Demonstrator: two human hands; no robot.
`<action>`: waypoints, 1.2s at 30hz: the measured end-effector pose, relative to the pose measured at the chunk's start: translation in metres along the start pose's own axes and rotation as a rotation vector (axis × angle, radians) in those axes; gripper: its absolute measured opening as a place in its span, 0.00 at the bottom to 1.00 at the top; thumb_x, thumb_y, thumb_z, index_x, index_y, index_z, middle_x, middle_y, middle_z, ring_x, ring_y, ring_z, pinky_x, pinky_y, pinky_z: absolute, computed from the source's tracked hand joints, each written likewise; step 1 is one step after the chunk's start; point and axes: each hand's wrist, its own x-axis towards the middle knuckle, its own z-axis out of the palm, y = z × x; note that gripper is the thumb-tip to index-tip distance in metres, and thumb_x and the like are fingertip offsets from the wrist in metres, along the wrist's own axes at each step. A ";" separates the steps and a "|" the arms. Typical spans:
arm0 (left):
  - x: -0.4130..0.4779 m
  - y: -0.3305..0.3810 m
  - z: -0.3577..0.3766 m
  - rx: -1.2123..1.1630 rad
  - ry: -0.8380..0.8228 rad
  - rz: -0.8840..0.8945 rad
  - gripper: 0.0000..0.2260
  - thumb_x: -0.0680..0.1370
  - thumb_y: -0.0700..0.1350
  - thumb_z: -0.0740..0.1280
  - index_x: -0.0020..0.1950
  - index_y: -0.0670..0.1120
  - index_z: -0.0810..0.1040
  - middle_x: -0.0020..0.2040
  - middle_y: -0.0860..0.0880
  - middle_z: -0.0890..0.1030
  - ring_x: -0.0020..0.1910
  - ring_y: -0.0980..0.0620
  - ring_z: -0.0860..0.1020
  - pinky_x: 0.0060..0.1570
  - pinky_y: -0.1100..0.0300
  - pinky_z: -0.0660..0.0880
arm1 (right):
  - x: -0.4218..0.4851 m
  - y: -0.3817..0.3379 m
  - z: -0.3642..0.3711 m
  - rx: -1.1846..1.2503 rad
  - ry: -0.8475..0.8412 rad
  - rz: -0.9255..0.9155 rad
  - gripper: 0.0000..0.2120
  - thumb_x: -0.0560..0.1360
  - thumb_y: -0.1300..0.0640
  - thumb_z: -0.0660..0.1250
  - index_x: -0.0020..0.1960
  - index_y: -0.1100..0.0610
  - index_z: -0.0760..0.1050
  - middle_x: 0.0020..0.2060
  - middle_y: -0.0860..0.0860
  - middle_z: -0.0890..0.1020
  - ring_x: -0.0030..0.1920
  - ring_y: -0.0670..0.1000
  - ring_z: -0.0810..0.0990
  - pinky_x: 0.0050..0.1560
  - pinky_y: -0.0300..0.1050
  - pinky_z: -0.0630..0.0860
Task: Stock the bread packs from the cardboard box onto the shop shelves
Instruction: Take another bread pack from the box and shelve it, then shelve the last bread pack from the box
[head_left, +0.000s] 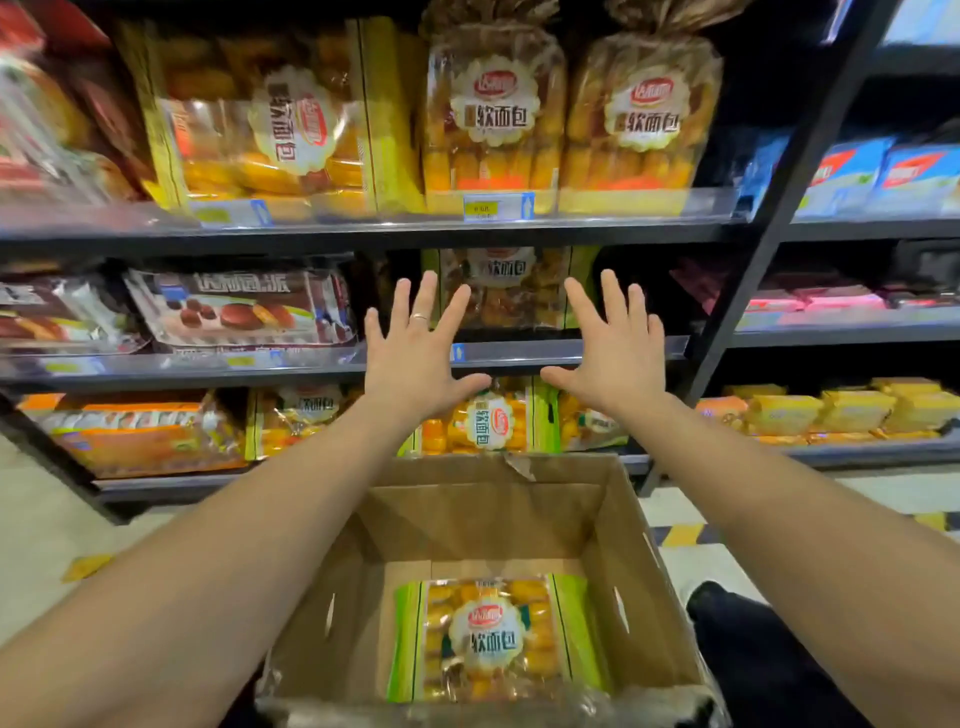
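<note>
The job looks nearly finished: the shelves (363, 228) carry bread on three levels, and only one bread pack (493, 639) is visible lying flat on the bottom of the cardboard box (639, 587), near the person at the bottom centre. One green-edged pack (506, 288) stands on the middle shelf, set back in its slot, with room on either side. Judging by this, the last pack still has to be lifted out and shelved.

The left hand (415, 353) is stretched out in front of the middle shelf, palm forward, fingers spread wide, a ring on one finger, holding nothing. The right hand (608, 353) mirrors it just to the right, also fully open and empty. Both arms reach forward above the box, the hands framing the shelved pack; whether they touch it cannot be told.
</note>
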 end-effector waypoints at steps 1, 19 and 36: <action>-0.015 0.002 -0.005 -0.016 0.000 -0.005 0.46 0.70 0.73 0.61 0.79 0.58 0.42 0.80 0.47 0.43 0.78 0.42 0.41 0.72 0.35 0.49 | -0.016 -0.001 -0.006 0.001 -0.006 -0.003 0.49 0.68 0.33 0.69 0.78 0.43 0.44 0.79 0.54 0.46 0.77 0.62 0.46 0.73 0.63 0.54; -0.165 0.015 0.089 -0.090 -0.384 -0.026 0.46 0.69 0.73 0.61 0.78 0.59 0.39 0.79 0.48 0.39 0.78 0.43 0.39 0.72 0.35 0.48 | -0.170 -0.007 0.087 0.087 -0.418 -0.024 0.50 0.69 0.36 0.70 0.78 0.41 0.40 0.79 0.52 0.42 0.78 0.59 0.44 0.75 0.60 0.53; -0.186 -0.014 0.297 -0.079 -1.135 -0.081 0.50 0.70 0.67 0.69 0.77 0.59 0.35 0.78 0.39 0.39 0.77 0.37 0.43 0.69 0.35 0.60 | -0.183 0.049 0.304 0.118 -1.363 0.304 0.63 0.65 0.44 0.78 0.72 0.36 0.26 0.76 0.56 0.32 0.77 0.63 0.44 0.74 0.61 0.56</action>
